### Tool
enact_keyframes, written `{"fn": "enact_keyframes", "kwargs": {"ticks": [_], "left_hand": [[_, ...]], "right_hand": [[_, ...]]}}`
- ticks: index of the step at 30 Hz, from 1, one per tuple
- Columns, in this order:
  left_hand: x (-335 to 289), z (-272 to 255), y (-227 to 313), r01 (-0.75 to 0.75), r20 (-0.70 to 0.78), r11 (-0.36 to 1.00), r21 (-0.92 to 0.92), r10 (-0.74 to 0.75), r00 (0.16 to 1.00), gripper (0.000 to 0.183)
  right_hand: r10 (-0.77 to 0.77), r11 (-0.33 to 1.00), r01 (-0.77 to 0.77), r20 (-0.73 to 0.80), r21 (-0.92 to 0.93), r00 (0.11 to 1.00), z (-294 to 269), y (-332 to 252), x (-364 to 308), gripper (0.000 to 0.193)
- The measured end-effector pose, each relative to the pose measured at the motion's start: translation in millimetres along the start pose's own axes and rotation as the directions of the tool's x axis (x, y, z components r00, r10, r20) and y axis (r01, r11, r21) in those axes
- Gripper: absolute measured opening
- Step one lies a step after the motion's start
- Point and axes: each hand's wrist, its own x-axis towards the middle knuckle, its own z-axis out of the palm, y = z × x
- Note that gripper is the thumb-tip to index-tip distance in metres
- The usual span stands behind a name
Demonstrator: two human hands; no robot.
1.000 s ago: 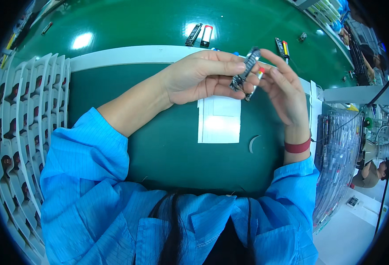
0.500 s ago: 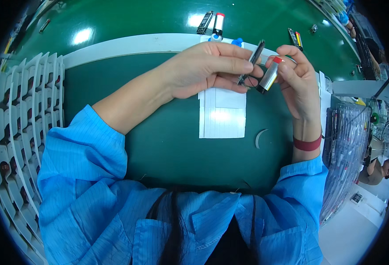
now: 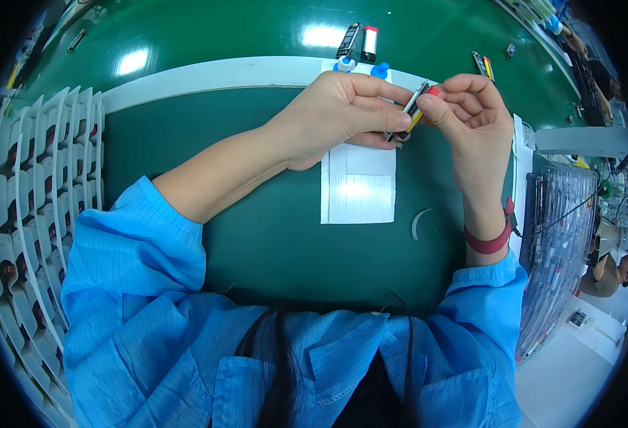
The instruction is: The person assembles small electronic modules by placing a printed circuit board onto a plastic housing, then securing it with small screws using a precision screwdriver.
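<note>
Between my two hands, over the top end of a white card, a slim circuit board [image 3: 419, 91] and a small battery cell [image 3: 413, 123] lie close against each other, tilted. My left hand [image 3: 335, 114] pinches the board between thumb and fingers. With thumb and fingertips, my right hand [image 3: 479, 121] grips the cell by its red end; its yellow edge now faces up. Fingers cover much of both parts, so I cannot tell whether they are fixed together. The white card [image 3: 357, 192] lies on the green work surface [image 3: 271, 235] below.
Beyond the white rail [image 3: 221, 72], another board [image 3: 348, 41] and cell [image 3: 370, 44] sit on the green belt, near blue-topped pieces [image 3: 380, 70]. White racks [image 3: 43, 185] stand left; clear trays [image 3: 560, 221] are stacked right. A curved white strip [image 3: 417, 224] lies nearby.
My right hand has moved slightly left and turned the cell, bringing it against the board. Its silver face has turned away. The parts on the belt have shifted slightly right.
</note>
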Motion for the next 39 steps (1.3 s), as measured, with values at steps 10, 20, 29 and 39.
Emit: {"fn": "enact_keyframes", "kwargs": {"ticks": [10,20,29,39], "left_hand": [[-2,2,1,-0.024,-0.009,0.999,0.030,0.024,1.000,0.036],[-13,21,-4,-0.244,0.023,0.853,0.461,0.263,0.964,0.032],[-8,14,-9,-0.178,-0.008,0.961,0.211,0.184,0.983,0.032],[3,7,-16,-0.220,-0.024,0.929,0.297,0.237,0.971,0.042]], "right_hand": [[-0.012,0.999,0.012,0.002,-0.033,1.000,1,2,-2,0.026],[-0.153,0.967,0.139,-0.051,-0.214,0.987,10,2,-5,0.031],[-0.142,0.986,0.129,0.128,0.104,0.982,5,3,-10,0.030],[-0.109,0.285,-0.188,-0.227,-0.940,0.968,-221,67,130,0.036]]}}
